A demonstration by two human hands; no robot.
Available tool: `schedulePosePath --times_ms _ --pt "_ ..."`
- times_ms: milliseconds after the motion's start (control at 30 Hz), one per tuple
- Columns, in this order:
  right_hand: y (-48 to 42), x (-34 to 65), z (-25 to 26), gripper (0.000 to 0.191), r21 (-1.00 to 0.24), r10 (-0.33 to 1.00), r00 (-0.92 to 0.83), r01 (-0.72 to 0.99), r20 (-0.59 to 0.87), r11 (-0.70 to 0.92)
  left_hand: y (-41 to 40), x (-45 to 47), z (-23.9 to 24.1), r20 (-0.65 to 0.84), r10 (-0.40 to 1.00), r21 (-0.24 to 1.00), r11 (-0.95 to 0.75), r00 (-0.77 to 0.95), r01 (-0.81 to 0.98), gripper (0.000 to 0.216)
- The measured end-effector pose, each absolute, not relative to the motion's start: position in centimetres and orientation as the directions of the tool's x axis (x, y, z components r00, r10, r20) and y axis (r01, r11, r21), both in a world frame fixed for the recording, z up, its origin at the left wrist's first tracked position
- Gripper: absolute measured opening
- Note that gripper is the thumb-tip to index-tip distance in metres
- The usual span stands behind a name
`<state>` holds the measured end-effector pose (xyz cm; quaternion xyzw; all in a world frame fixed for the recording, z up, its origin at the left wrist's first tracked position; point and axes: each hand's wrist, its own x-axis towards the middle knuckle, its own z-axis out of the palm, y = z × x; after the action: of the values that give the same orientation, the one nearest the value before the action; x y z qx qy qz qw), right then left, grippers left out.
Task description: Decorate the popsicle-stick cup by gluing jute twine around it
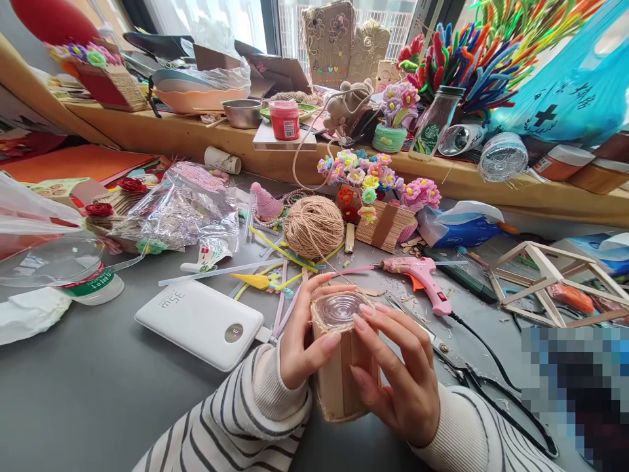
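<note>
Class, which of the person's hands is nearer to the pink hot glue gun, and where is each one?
Right. The right hand is on the near side of the pink hot glue gun, apart from it; the left hand is farther off, to its left.

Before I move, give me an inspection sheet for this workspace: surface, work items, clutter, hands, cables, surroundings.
Surface: grey table, crowded toward its far side.
Work items: stick-sided box, twine-edged at the top; twine ball just beyond it.
Clutter: pink glue gun and scissors right of the box, white power bank to its left.
Hands: left hand and right hand both hold the box.
Cables: black cord from the glue gun; white plug at the power bank.
Surroundings: wooden ledge behind, bearing a red jar and colourful pipe cleaners.
</note>
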<state>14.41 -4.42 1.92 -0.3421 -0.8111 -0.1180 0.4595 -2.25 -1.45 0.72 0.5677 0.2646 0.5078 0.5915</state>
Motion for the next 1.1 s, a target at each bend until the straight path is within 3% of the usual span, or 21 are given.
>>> schedulePosePath --times_ms 400,633,1100 --pt "-4.48 14.52 1.89 0.037 -0.122 0.443 -0.349 0.657 0.825 0.744 -1.71 -1.99 0.91 0.266 0.910 0.932 -0.157 0.319 -0.328 0.075" --pt "-4.54 14.34 1.74 0.037 -0.116 0.452 -0.348 0.673 0.821 0.731 -1.60 -2.04 0.79 0.281 0.909 0.936 -0.190 0.307 -0.296 0.061" --pt "-4.49 14.22 1.73 0.031 -0.133 0.443 -0.325 0.663 0.836 0.737 -1.41 -2.04 0.72 0.291 0.904 0.933 -0.195 0.312 -0.304 0.061"
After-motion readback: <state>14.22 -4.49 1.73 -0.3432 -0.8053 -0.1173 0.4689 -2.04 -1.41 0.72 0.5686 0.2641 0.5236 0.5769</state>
